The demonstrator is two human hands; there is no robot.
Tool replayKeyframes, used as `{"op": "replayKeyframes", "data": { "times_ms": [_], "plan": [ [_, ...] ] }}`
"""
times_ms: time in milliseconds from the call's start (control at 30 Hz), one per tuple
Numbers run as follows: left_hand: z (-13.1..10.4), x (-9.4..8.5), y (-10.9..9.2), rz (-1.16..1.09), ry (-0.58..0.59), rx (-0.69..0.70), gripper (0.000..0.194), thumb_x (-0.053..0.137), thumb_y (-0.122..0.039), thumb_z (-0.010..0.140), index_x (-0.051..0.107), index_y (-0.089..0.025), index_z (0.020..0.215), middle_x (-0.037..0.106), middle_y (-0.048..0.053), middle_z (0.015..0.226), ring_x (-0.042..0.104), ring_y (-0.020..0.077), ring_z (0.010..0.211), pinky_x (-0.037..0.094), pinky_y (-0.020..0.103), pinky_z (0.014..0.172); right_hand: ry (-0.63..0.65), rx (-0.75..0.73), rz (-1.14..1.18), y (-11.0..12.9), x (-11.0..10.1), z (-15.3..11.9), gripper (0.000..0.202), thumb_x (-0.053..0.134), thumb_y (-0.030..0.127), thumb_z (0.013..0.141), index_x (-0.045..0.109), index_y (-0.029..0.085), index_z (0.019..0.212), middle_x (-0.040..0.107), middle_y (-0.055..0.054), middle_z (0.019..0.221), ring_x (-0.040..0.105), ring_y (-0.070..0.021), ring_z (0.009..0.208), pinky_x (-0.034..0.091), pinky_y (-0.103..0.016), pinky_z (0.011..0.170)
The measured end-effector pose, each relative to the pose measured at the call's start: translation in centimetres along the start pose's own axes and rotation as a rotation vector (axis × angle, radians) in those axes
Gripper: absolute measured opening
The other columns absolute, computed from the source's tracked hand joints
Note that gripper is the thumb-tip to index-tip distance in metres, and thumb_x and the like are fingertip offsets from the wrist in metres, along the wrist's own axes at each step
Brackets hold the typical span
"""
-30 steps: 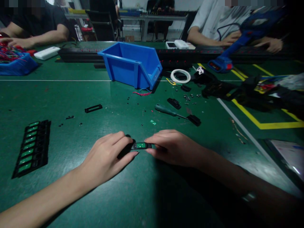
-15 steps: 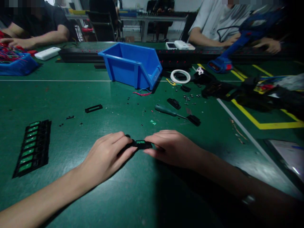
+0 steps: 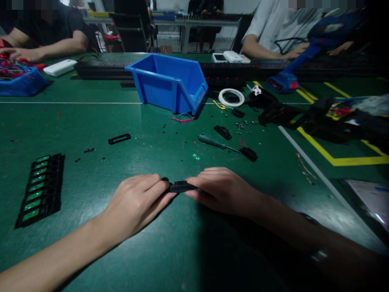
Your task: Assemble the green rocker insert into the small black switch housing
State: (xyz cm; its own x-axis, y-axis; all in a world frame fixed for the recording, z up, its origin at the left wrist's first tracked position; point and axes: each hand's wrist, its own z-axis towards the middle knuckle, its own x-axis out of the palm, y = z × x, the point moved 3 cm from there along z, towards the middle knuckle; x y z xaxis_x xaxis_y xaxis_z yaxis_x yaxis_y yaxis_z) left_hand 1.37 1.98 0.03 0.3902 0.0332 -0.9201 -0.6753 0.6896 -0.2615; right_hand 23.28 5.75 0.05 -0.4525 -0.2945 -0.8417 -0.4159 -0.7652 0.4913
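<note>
Between my two hands is a small black plastic part (image 3: pixel 180 186), held just over the green table. My left hand (image 3: pixel 138 194) pinches its left end, thumb below and fingers on top. At the other end, my right hand (image 3: pixel 220 188) grips it the same way. The fingers cover both ends, so only the middle shows. Beyond the hands lie a small green piece (image 3: pixel 196 156) and a screwdriver (image 3: pixel 212 141) whose tip reaches a black block (image 3: pixel 248 153). To the left is a row of black parts with green boards (image 3: pixel 38 190).
A blue bin (image 3: pixel 158 87) stands at the back, near a white ring (image 3: pixel 231 97) and scattered screws (image 3: pixel 240 126). A black frame (image 3: pixel 119 138) lies left of centre. A blue power drill (image 3: pixel 291 73) stands back right. Two people sit across the table.
The black part has tilted between my fingers, so the green face that showed before is out of sight. Both hands keep their grip and have barely moved.
</note>
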Motion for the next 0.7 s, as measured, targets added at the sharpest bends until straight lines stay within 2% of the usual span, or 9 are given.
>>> {"op": "replayKeyframes", "data": {
  "times_ms": [133,367,500,700],
  "plan": [
    [-0.1,-0.23,-0.1,0.01,-0.043,0.041,0.012,0.056,-0.026,0.099,0.063,-0.017,0.101,0.057,0.001,0.079,0.05,0.0151,0.067,0.038,0.03,0.062,-0.016,0.034,-0.001,-0.05,0.08,-0.13,0.024,0.059,0.042,0.1,0.066,0.019,0.096,0.069,-0.002,0.08,0.063,-0.0177,0.074,0.038,-0.029,0.068],
    [-0.11,-0.58,-0.21,0.037,-0.085,0.102,0.009,0.06,-0.024,0.098,0.062,-0.016,0.102,0.058,0.001,0.08,0.051,0.0145,0.067,0.038,0.03,0.061,-0.052,0.014,-0.164,0.31,0.1,-0.23,0.043,0.055,0.046,0.101,0.052,0.019,0.067,0.053,0.002,0.062,0.049,-0.0143,0.057,0.028,-0.031,0.059],
    [-0.17,-0.65,-0.31,0.05,-0.105,0.127,0.007,0.061,-0.024,0.097,0.061,-0.017,0.097,0.055,0.0,0.076,0.048,0.0144,0.064,0.036,0.031,0.059,-0.056,-0.065,-0.22,0.54,0.34,-0.46,0.042,0.053,0.043,0.103,0.052,0.019,0.069,0.053,0.002,0.062,0.046,-0.0137,0.056,0.026,-0.032,0.058],
    [-0.33,-0.41,-0.29,0.021,-0.074,0.155,0.006,0.061,-0.022,0.096,0.06,-0.018,0.093,0.053,0.0,0.074,0.045,0.0141,0.063,0.035,0.032,0.059,-0.077,-0.146,-0.252,0.68,0.49,-0.56,0.038,0.051,0.038,0.104,0.055,0.019,0.071,0.055,0.002,0.063,0.046,-0.0136,0.055,0.026,-0.033,0.058]
  ]
}}
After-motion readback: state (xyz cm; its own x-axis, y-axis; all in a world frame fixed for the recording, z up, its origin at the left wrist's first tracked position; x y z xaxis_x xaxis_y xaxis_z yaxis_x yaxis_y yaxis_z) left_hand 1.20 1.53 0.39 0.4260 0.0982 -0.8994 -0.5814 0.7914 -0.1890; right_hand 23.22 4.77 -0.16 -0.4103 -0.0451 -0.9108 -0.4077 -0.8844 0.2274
